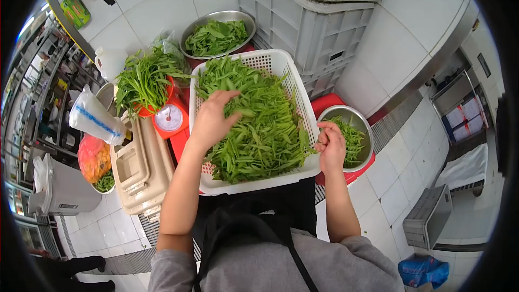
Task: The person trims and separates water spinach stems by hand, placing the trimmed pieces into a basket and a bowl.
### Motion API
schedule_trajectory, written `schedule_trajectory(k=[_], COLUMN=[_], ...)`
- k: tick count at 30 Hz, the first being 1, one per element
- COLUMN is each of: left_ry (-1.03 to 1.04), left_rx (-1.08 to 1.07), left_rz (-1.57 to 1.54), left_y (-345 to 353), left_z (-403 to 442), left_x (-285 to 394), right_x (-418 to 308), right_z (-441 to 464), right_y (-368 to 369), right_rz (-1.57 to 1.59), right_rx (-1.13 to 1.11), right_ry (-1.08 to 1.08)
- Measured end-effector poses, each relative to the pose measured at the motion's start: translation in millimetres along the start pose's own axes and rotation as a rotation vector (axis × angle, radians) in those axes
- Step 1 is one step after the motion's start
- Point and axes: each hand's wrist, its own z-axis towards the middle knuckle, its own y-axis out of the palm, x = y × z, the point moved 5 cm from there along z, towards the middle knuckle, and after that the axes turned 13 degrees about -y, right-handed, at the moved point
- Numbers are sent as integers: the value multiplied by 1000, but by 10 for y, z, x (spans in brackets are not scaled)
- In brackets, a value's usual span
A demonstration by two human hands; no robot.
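In the head view, one white basket (308, 119) holds the greens (254, 140); one steel bowl (251, 25) stands far, another bowl (367, 136) right, one red scale (170, 118) left. The left grip (213, 118), spread wide, is at the greens' left side. The right grip (331, 148), fingers curled, is by the basket's right rim; whether it holds anything cannot be told.

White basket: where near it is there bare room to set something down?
Mostly bare: floor tiles between the right steel bowl and grey crate; beige lid between the orange-filled bag and red scale. Crowded: the basket, heaped with greens, and around the scale.
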Motion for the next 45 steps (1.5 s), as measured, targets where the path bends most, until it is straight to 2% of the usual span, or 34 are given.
schedule_trajectory(k=[2,5,6,9,12,15,16,19,23,25,26,29,32,35,36,39,40,43,44,45], left_ry=[-109,-156,9,80,88,-107,-160,-245,-226,-195,-185,-164,-216,-274,-288,-254,-130,-38,-22,-68], left_rx=[71,8,7,-203,-122,-290,-377,-336,-162,-98,-83,-81,-150,-105,-66,-120,64,-86,89,59], left_rz=[-116,-165,-28,122,503,739,683,402,147,83,50,-17,-50,-10,11,149,93,-119,-142,-134], left_y=[-68,127,224,831,1365,1489,1458,1212,862,754,732,636,613,482,417,244,174,6,-93,-104], left_z=[-5,13,13,-33,-88,-100,-56,-4,-31,-51,-51,-60,-62,-34,-4,69,80,169,139,149], left_x=[0,-18,16,31,96,-122,-152,-227,-350,-369,-429,-447,-440,-476,-479,-401,-322,-33,107,124], right_x=[7,-10,-30,-86,-10,7,43,194,402,492,622,686,590,322,44,-411,-395,-618,-703,-781], right_z=[5,8,9,-10,-16,-69,-84,-59,42,127,225,368,357,444,446,492,538,557,583,593], right_y=[-55,-85,-52,86,55,54,34,23,256,405,404,607,869,941,1010,1153,1154,1263,1309,1368], right_rz=[6,-49,-77,-191,-260,-261,-280,-383,-523,-554,-663,-687,-539,-549,-532,-646,-595,-472,-435,-409], right_rx=[21,46,26,13,-17,-52,-65,-147,-268,-242,-263,-344,-403,-449,-492,-630,-643,-618,-628,-637], right_ry=[-2,-21,-49,-130,-130,-62,-31,21,54,100,39,25,152,-89,-249,-411,-374,-261,-293,-278])
